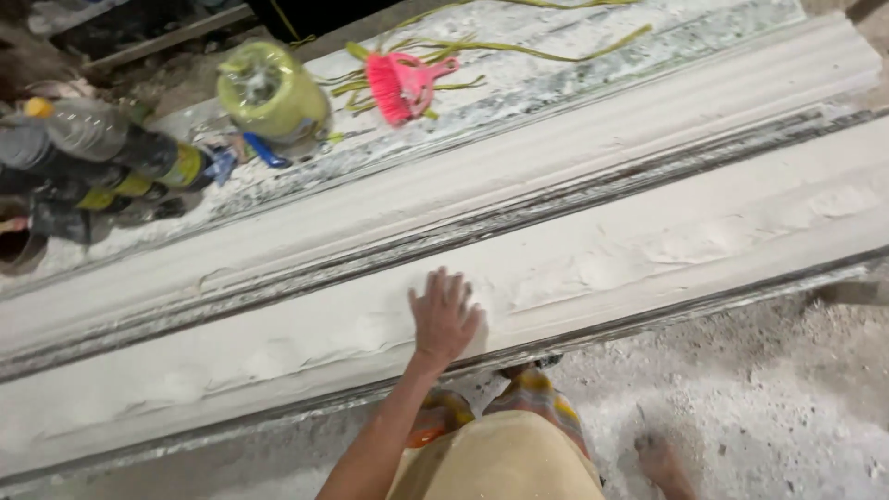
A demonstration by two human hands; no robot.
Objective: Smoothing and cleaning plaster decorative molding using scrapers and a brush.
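The left hand (444, 318) lies flat at frame centre, fingers spread, pressing the wet plaster moulding (648, 255) to smooth its surface.

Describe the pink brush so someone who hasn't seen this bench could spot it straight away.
Start from the long white plaster moulding under the person's left hand, then look beyond the second moulding to the dusty bench top. The small hand brush lies there among yellow-green cords, right of a yellow-green tape roll. It is the only bright pink thing there.
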